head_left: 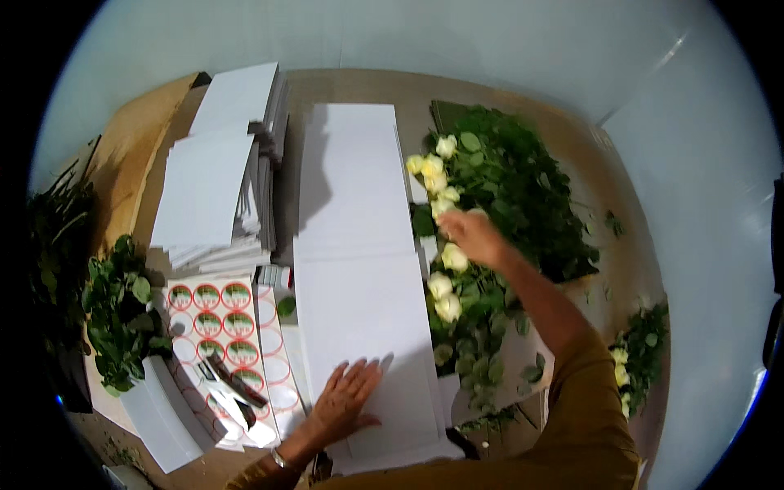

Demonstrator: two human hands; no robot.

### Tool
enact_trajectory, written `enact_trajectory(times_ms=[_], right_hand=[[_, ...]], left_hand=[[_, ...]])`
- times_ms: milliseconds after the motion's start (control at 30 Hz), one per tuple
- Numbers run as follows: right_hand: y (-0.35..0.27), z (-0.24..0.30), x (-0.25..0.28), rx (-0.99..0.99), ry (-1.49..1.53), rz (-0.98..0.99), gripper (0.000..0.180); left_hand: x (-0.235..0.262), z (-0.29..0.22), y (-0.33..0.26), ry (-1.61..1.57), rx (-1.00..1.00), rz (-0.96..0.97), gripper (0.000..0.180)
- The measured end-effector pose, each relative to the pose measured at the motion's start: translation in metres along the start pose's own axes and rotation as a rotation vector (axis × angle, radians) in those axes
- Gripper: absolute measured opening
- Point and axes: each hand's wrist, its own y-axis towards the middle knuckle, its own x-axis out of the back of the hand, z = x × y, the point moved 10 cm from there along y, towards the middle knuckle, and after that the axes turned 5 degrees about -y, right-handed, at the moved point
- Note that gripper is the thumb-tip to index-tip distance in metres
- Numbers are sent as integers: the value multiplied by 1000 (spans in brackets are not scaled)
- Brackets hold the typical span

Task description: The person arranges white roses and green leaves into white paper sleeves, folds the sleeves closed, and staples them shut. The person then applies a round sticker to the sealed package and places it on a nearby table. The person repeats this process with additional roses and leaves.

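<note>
My left hand point(349, 398) lies flat, fingers stretched out, on the lower part of a long white cardboard sheet point(359, 302) that is creased across its middle. To the right, my right hand point(472, 235) reaches among cream-white roses, its fingers bent together at a white rose point(443, 207); exactly how they hold it is partly hidden. Further blooms point(433, 173) sit above the hand, and others point(447, 307) below it. Their leafy green stems point(523, 188) spread toward the right in a large heap.
White cardboard sheets point(204, 192) are stacked at the far left. Below them lie sheets of round red-rimmed stickers point(208, 310) with a stapler-like tool point(233, 392) on top. A white wrapper point(163, 412) holds leafy stems at lower left. More roses point(641, 359) lie at lower right. Pale walls enclose the table.
</note>
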Motion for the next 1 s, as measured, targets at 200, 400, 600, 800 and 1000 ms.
enact_trajectory(times_ms=[200,400,600,800,1000], right_hand=[[150,-114,43,-503,-388,-57,55],[114,-107,60,-390,-486,-151,48],[-41,61,107,213,204,-353,40],[-143,137,153,380,-226,-841,46],[-174,193,-17,243,-383,94,29]], left_hand=[[-6,9,-8,-45,78,-1,86],[-10,11,0,-27,115,74,85],[-9,11,1,-61,125,69,86],[-1,-1,-5,-32,45,-47,87],[-11,7,-31,-178,-114,-203,53]])
